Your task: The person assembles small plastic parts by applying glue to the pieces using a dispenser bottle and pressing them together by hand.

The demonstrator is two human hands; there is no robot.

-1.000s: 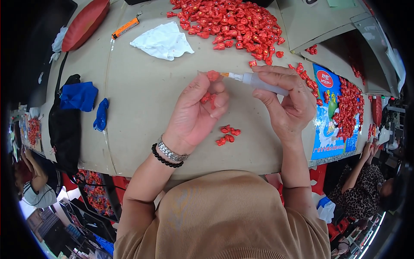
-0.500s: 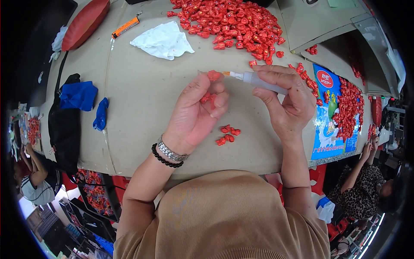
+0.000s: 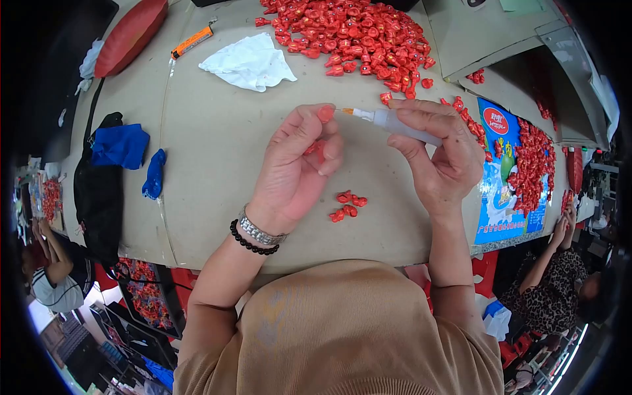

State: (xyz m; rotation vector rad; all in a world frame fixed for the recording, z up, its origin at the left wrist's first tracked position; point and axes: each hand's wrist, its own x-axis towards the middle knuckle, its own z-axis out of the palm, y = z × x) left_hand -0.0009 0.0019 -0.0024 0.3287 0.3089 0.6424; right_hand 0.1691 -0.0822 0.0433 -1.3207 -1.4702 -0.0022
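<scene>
My left hand [image 3: 299,158] is closed, pinching a small red plastic piece [image 3: 325,114] between thumb and forefinger. More red piece shows in the curl of its other fingers, partly hidden. In my right hand [image 3: 444,148] lies a translucent squeeze bottle [image 3: 401,125], gripped between thumb and fingers. Its thin orange nozzle tip [image 3: 347,110] points left, a short gap away from the pinched piece. Below, on the table between my forearms, sits a little group of red pieces [image 3: 347,205].
A large heap of red pieces [image 3: 362,39] covers the table's far side. More lie on a blue printed sheet [image 3: 497,191] at right. A white cloth [image 3: 250,62], an orange tube [image 3: 192,41], a red dish [image 3: 130,36] and blue cloths [image 3: 120,146] are at left. People sit at both sides.
My left hand has shifted slightly left and turned the pinched red piece. The nozzle tip, which was at the piece, now stands a little apart from it.
</scene>
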